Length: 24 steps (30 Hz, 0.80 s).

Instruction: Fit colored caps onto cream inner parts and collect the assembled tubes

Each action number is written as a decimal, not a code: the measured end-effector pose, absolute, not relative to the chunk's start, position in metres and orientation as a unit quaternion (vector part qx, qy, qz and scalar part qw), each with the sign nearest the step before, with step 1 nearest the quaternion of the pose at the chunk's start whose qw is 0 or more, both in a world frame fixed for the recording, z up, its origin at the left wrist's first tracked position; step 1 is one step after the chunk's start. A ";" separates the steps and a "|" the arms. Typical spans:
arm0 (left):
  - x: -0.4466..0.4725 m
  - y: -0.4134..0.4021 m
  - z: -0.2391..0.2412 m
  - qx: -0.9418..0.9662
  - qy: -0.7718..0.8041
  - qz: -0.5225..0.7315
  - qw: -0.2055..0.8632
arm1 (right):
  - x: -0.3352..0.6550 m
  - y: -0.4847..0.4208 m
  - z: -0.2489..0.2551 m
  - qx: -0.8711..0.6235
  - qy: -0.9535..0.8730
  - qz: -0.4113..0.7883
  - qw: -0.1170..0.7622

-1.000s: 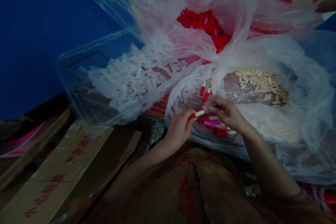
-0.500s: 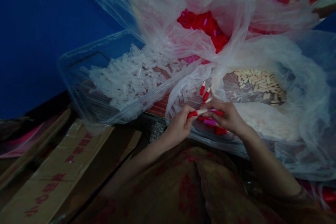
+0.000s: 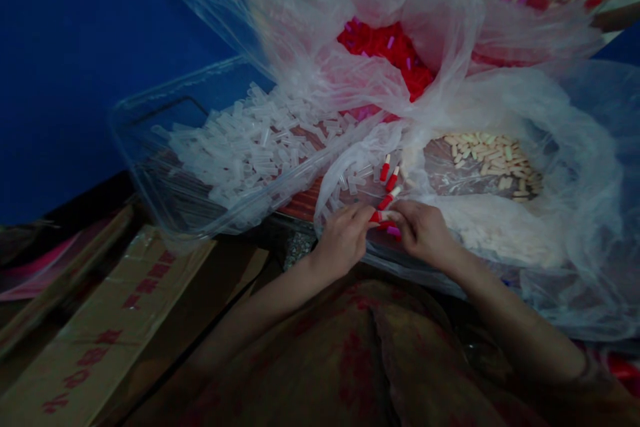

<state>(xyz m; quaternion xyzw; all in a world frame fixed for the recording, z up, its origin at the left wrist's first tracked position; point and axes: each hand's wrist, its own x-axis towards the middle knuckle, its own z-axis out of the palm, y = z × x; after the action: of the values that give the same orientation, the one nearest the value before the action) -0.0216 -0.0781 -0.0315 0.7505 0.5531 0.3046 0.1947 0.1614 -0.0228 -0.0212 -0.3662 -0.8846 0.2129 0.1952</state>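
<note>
My left hand (image 3: pixel 344 237) is closed in a pinch on the red end of a small red-and-white tube piece (image 3: pixel 380 216). The fingertips of my right hand (image 3: pixel 425 228) are closed on its pale end, so the piece lies between both hands. Just beyond them, several similar red-and-white pieces (image 3: pixel 393 179) rest on clear plastic sheeting. A bright pink piece (image 3: pixel 394 231) and some red ones lie partly hidden below my fingers. Clear short tubes (image 3: pixel 354 181) are scattered left of these pieces.
A clear plastic bin (image 3: pixel 165 213) with many transparent tubes stands to the left. Cream-coloured pegs (image 3: pixel 500 157) lie in a plastic bag (image 3: pixel 585 147) at right. Behind is a bag with red and purple pieces (image 3: pixel 395 47). A cardboard box (image 3: pixel 100 340) is at lower left.
My right hand has turned and drawn its fingers in at the pale end of the piece. My left hand has shifted slightly right, and less of the red end shows.
</note>
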 end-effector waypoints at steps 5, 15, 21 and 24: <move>-0.018 -0.073 -0.029 0.738 0.558 0.289 0.247 | 0.163 -0.023 -0.018 -0.415 -0.850 0.279 0.166; -0.012 -0.071 -0.045 0.815 0.512 0.256 0.093 | 0.166 -0.021 -0.036 -0.458 -0.781 0.394 0.157; -0.007 -0.063 -0.056 0.811 0.527 0.226 0.121 | 0.180 -0.002 -0.035 -0.458 -0.786 0.386 0.153; 0.004 -0.061 -0.062 0.789 0.553 0.206 0.171 | 0.183 0.024 -0.035 -0.491 -0.832 0.191 0.177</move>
<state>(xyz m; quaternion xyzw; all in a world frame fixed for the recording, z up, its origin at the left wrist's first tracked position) 0.0043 -0.0609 -0.0621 0.7887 0.5532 0.2060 0.1715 0.1835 0.0238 -0.0352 -0.4906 -0.8315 0.1908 0.1775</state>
